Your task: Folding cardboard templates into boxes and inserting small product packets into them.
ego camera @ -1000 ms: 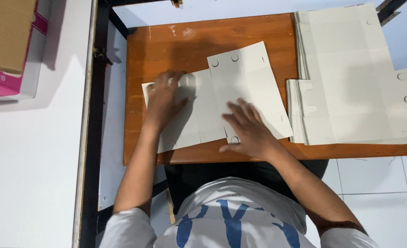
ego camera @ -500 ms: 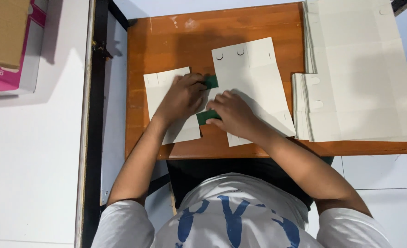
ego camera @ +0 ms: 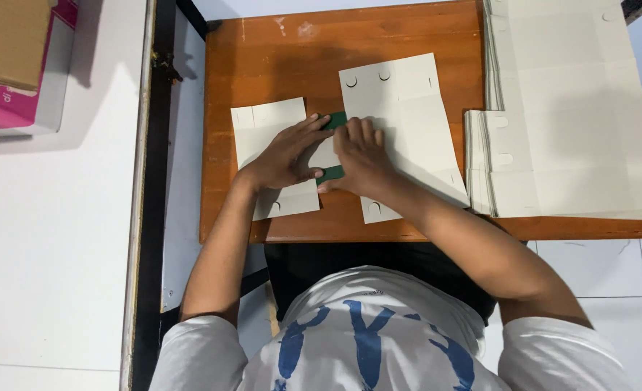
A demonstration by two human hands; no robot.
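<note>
Both hands, left (ego camera: 286,156) and right (ego camera: 361,156), meet fingertips, pressing down.
</note>
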